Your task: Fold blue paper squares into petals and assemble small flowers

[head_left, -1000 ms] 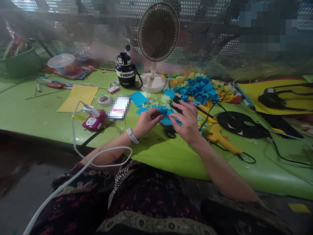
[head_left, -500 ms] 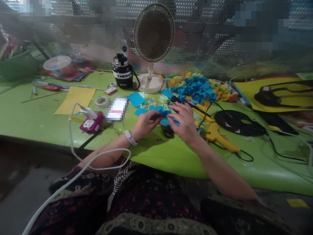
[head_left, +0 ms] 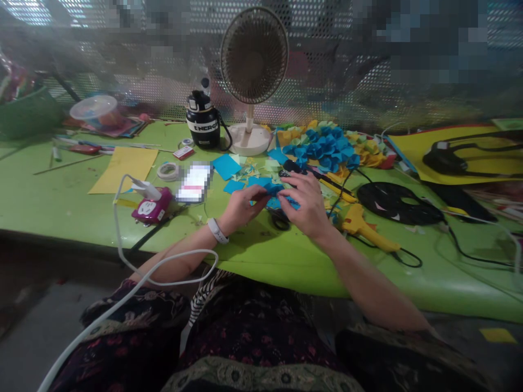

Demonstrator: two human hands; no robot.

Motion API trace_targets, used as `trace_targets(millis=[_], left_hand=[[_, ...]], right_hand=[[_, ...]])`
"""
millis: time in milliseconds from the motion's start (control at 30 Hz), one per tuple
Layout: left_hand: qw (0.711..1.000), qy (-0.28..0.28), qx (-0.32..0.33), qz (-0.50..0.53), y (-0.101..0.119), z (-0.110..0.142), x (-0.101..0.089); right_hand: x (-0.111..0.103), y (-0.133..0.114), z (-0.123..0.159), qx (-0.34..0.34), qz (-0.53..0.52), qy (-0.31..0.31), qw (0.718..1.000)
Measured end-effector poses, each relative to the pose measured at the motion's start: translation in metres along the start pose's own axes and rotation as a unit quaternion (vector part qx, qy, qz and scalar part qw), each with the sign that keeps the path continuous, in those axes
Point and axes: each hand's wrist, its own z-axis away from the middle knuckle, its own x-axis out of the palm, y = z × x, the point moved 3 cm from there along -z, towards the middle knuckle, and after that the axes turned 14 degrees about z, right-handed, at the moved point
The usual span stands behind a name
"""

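Held at the fingertips of the left hand (head_left: 242, 208) and right hand (head_left: 308, 206): small blue paper piece (head_left: 273, 189), directly between both grips, about equally near. Closed on the paper from either side in a pinch. Cannot tell its long axis. Angled inward over the table (head_left: 253, 261), fingers bent, with paper scraps (head_left: 254, 170) just beyond the grips.

"ENERGY" on black bottle (head_left: 203, 121)
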Motion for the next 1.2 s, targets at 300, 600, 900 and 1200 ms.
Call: trace_targets(millis=[300,600,900,1200], left_hand=[[1.0,0.001,-0.001,-0.017,0.002,0.0,-0.001],[1.0,-0.006,0.022,-0.02,0.008,-0.001,0.0],[0.999,-0.013,0.025,-0.021,0.009,0.0,0.0],[0.998,-0.016,0.044,-0.032,0.012,0.0,0.001]], right_hand=[[0.0,-0.001,0.0,0.026,-0.001,-0.006,1.0],[0.0,-0.001,0.002,0.028,0.001,0.015,0.999],[0.001,-0.002,0.003,0.031,0.012,0.026,0.999],[0.002,-0.001,0.004,0.057,0.001,0.029,0.998]])
